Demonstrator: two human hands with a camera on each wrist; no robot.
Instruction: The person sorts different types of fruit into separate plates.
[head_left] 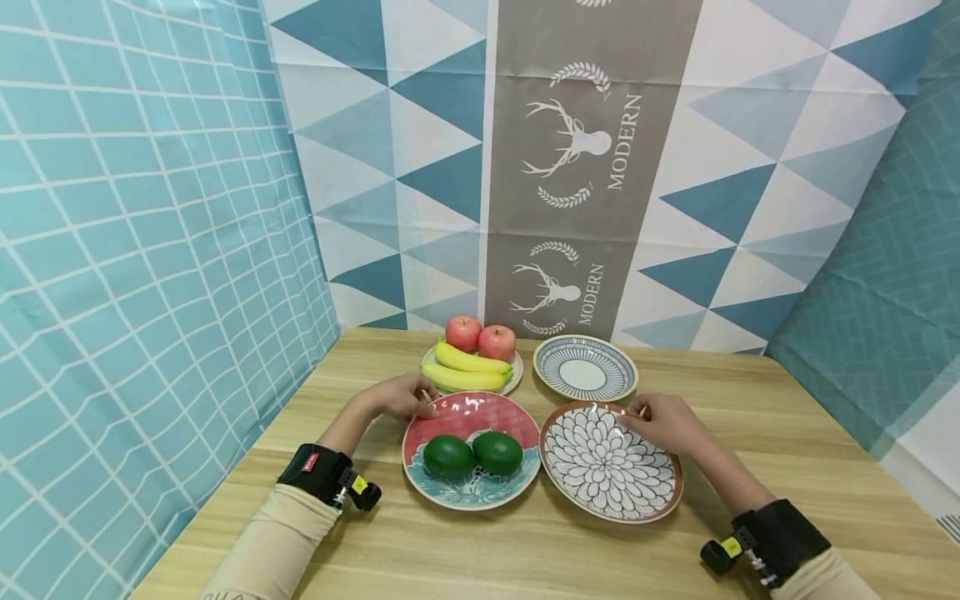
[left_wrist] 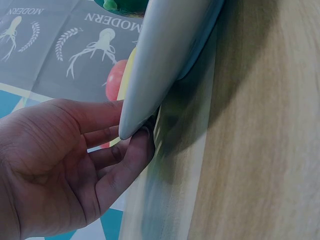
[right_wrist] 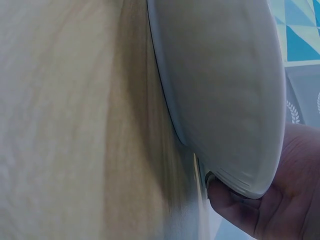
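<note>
A red-and-blue plate (head_left: 472, 496) carries two dark green, egg-shaped fruits (head_left: 448, 457), perhaps avocados, side by side. My left hand (head_left: 405, 397) pinches its upper left rim. From the side, the left wrist view shows the pale plate edge (left_wrist: 160, 65) between the thumb and fingers of that hand (left_wrist: 55, 170). To the right lies a brown-rimmed plate (head_left: 607, 467) with a black-and-white petal pattern. My right hand (head_left: 663, 423) grips its upper right rim. In the right wrist view a fingertip reaches under that plate's white underside (right_wrist: 225, 100); the thumb is hidden there.
Behind the red-and-blue plate, a small plate (head_left: 517, 377) bears two yellow bananas (head_left: 465, 379) and two red apples (head_left: 497, 342). A blue-and-white striped plate (head_left: 585, 375) stands behind the petal plate. Patterned cloth walls (head_left: 405, 167) enclose the wooden table (head_left: 450, 558) at the back and sides.
</note>
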